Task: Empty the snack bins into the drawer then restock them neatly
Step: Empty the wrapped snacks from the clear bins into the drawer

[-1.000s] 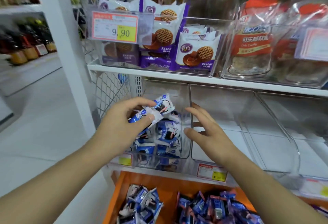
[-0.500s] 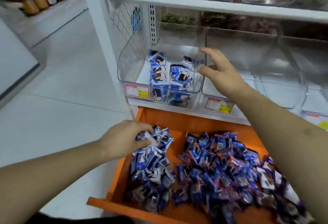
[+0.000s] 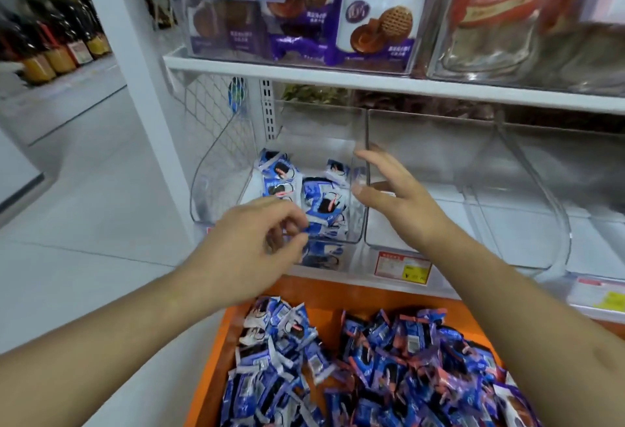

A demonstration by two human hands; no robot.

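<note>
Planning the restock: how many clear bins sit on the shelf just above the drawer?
3 visible: the left bin holding blue packets, the middle bin beside the right hand, the right bin. More may lie beyond the frame.

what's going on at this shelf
A person is working at a clear bin on a shop shelf. It holds a few blue snack packets. The left hand is at the bin's front with fingers curled; whether it holds a packet is unclear. The right hand is open at the bin's right wall. Below, an open orange drawer is heaped with loose packets. The bins to the right look empty.
</note>
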